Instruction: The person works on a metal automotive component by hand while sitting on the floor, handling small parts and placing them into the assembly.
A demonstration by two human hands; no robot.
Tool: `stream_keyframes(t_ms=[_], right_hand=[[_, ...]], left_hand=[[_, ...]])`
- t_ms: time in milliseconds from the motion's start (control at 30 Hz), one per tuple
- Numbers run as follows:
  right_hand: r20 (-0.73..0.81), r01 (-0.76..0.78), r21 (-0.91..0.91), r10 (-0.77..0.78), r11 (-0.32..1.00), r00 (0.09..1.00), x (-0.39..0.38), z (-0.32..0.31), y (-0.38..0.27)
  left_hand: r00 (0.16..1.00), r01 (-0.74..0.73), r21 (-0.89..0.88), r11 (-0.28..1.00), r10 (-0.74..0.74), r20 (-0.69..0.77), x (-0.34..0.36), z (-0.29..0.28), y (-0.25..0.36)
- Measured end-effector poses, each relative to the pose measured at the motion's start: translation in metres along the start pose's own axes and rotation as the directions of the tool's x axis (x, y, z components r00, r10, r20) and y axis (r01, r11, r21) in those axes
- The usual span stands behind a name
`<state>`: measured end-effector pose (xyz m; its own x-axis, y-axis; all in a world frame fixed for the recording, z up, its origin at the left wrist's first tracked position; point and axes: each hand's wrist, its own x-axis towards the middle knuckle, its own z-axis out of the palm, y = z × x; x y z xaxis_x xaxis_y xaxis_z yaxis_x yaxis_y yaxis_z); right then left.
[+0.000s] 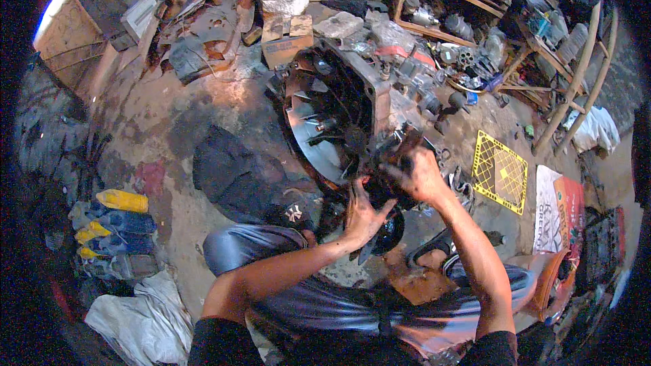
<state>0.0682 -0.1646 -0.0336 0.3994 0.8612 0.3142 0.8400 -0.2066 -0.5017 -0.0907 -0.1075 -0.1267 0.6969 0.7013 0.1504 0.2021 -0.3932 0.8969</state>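
Smooth blue-and-yellow plastic bottles (122, 230) lay far left, then a crumpled dark cloth (227, 166). A large, bell-shaped dark metal housing (382, 103) sat centre, its base hidden. Left hand (367, 218): fingers and thumb spread wide at its lower edge. Right hand (419, 175): fingertips hidden, couldn't tell their grip. A flat yellow plastic lattice (500, 171) lay right.

The stained floor (146, 139) bears a yellow lattice (503, 174) and crumpled white sheet (146, 318).
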Motion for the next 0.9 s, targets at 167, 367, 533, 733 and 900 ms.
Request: stream_keyframes(t_ms=[167,367,533,733,900], right_hand=[[0.041,-0.127,-0.286,0.145,0.950,0.989,0.008,0.004,-0.007],[-0.086,-0.271,-0.119,0.262,0.955,0.961,0.016,-0.002,0.018],[0.026,-0.012,-0.128,0.015,0.992,1.000,0.010,-0.004,-0.004],[0.054,-0.096,-0.053,0.098,0.994,0.994,0.008,0.005,0.005],[0.001,-0.248,-0.032,0.248,0.968,0.969,0.015,-0.006,0.014]], left_hand=[[0.999,-0.040,0.027,0.999,0.039,0.025,-0.003,-0.008,0.012],[0.989,-0.147,0.154,0.977,0.141,0.048,0.000,-0.003,0.021],[0.973,-0.230,0.103,0.968,0.228,0.035,0.004,-0.004,0.009],[0.951,-0.309,0.220,0.925,0.307,0.043,0.007,-0.001,0.015],[0.959,-0.282,0.170,0.944,0.279,0.044,0.007,0.002,0.015]])
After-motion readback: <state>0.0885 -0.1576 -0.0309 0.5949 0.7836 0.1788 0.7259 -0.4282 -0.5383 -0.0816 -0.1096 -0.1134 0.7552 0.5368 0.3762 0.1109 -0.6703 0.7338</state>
